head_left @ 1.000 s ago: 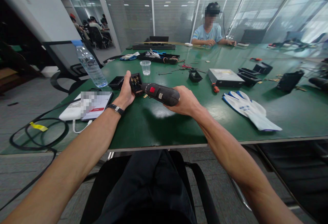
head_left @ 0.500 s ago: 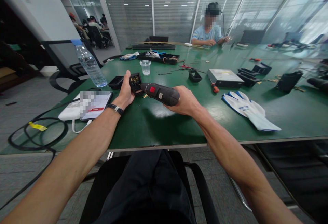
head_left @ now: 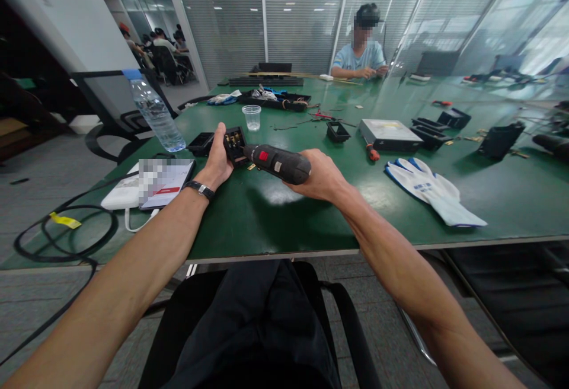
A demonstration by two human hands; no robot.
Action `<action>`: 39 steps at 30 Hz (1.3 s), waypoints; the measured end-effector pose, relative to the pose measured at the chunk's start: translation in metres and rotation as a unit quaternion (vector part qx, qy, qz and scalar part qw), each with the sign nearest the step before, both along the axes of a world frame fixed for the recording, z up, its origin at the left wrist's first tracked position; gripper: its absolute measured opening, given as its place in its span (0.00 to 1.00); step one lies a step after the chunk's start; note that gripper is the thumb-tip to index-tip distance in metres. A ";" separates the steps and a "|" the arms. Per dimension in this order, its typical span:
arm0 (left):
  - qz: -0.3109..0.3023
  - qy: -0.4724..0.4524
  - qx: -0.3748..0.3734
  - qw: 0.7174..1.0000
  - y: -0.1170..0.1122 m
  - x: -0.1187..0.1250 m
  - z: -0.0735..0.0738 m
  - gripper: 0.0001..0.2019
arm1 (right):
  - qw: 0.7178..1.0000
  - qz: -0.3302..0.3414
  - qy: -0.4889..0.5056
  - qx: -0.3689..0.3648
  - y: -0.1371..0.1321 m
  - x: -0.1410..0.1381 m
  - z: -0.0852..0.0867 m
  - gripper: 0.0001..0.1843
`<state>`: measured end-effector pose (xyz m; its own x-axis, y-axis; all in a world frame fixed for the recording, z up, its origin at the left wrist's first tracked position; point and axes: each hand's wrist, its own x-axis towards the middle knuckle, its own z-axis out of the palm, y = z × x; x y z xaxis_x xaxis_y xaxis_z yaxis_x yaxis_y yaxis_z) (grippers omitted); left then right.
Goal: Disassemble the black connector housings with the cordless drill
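Observation:
My left hand (head_left: 217,160) grips a small black plastic box (head_left: 234,143) with brass-coloured metal parts inside, tipped so its open side faces me. In my right hand (head_left: 322,175) is a dark cordless power drill (head_left: 280,162) with a red patch on top. The drill's front end points left and meets the box's right edge; the bit and its exact contact point are hidden. Another black plastic box (head_left: 201,143) lies just left of my left hand. Behind the held box stands a clear plastic cup (head_left: 252,118).
A water bottle (head_left: 157,113), white power bank (head_left: 118,193) and phone (head_left: 171,184) are on the left, near a coiled black cable (head_left: 66,252). Rightward lie a work glove (head_left: 431,190), a metal-cased drive (head_left: 391,135) and several black boxes. A co-worker (head_left: 361,57) sits across the green table (head_left: 275,223).
My hands, the drill and the box look almost still. Across the table, the co-worker's raised hand has come down and inward toward the other hand.

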<state>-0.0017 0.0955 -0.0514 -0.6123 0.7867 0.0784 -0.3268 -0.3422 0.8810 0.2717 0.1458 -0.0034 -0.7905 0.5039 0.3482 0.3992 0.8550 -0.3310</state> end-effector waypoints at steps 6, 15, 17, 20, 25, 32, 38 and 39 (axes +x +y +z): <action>-0.013 0.005 0.023 1.000 0.001 -0.002 -0.002 0.29 | 1.000 0.002 -0.005 -0.003 -0.001 0.000 0.002 0.11; -0.012 0.002 0.016 1.000 0.000 -0.001 -0.002 0.30 | 1.000 -0.005 -0.013 -0.019 -0.002 0.000 0.003 0.11; -0.007 0.007 0.016 1.000 0.000 -0.001 -0.002 0.29 | 1.000 -0.005 -0.013 -0.018 -0.002 0.000 0.004 0.10; 0.001 0.010 0.017 1.000 0.000 -0.001 -0.002 0.29 | 1.000 -0.005 -0.013 -0.016 -0.002 0.000 0.004 0.11; -0.002 0.009 0.019 1.000 0.000 -0.001 -0.002 0.28 | 1.000 -0.009 -0.015 -0.010 -0.001 0.000 0.002 0.10; -0.005 -0.007 0.005 1.000 0.000 0.001 0.001 0.30 | 1.000 -0.003 -0.006 -0.013 -0.002 0.000 0.003 0.10; -0.004 -0.005 0.011 1.000 0.002 -0.003 -0.003 0.29 | 1.000 0.004 -0.011 -0.015 -0.002 0.000 0.003 0.09; -0.005 -0.003 0.013 1.000 0.002 -0.004 -0.003 0.29 | 1.000 0.003 -0.014 -0.016 -0.002 0.000 0.003 0.09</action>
<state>-0.0053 0.0976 -0.0544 -0.6046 0.7908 0.0950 -0.3364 -0.3617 0.8695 0.2721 0.1442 0.0000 -0.8025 0.5102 0.3094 0.4045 0.8464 -0.3465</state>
